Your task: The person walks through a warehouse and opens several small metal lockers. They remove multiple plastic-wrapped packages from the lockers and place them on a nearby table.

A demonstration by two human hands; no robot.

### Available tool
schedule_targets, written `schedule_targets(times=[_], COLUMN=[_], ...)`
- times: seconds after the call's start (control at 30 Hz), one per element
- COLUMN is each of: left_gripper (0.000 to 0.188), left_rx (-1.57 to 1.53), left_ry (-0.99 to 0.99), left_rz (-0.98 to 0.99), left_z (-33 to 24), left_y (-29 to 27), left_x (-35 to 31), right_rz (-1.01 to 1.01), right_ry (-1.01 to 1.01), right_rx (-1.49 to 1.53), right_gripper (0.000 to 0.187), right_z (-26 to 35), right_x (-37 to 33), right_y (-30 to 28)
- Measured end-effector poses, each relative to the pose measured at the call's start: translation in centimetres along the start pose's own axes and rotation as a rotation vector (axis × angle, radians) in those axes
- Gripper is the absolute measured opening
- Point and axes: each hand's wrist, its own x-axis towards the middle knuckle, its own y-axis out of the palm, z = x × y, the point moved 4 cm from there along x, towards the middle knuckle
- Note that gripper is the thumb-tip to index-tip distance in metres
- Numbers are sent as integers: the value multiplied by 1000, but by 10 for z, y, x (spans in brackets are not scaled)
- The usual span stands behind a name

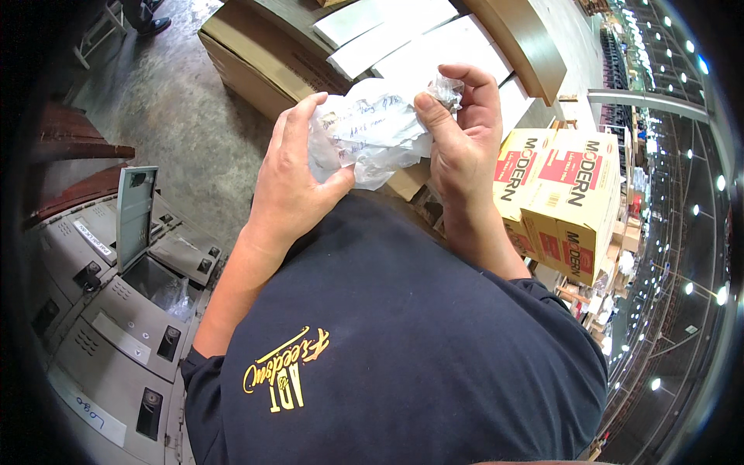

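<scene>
A crumpled clear plastic bag (368, 136) is held up in front of my chest, with handwriting showing on the whitish side that faces me. My left hand (291, 182) grips its left end, thumb on the near face and fingers behind. At the other end, my right hand (469, 147) pinches the bunched-up top of the bag between thumb and fingers. What the bag contains, if anything, cannot be made out.
Grey metal lockers (116, 325) stand at the left, one small door (136, 213) swung open. Beyond my hands are a large cardboard box (248, 66) and white panels (387, 35). Yellow-and-red cartons (570, 209) are stacked at the right. Someone's dark shoe (155, 27) shows far left.
</scene>
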Motion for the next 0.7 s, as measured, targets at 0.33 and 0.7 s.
schedule_targets(times=[0.33,0.7], left_gripper=[75,64], left_rx=[-8,-209], left_ry=[8,-27], left_rz=[-7,42], left_z=[-8,6], left_y=[-5,-4], left_x=[7,12], right_rz=[-35,16], right_ry=[33,58], right_rx=[54,-29], right_gripper=[39,53], right_z=[-8,3], right_x=[1,1], right_y=[-10,-19])
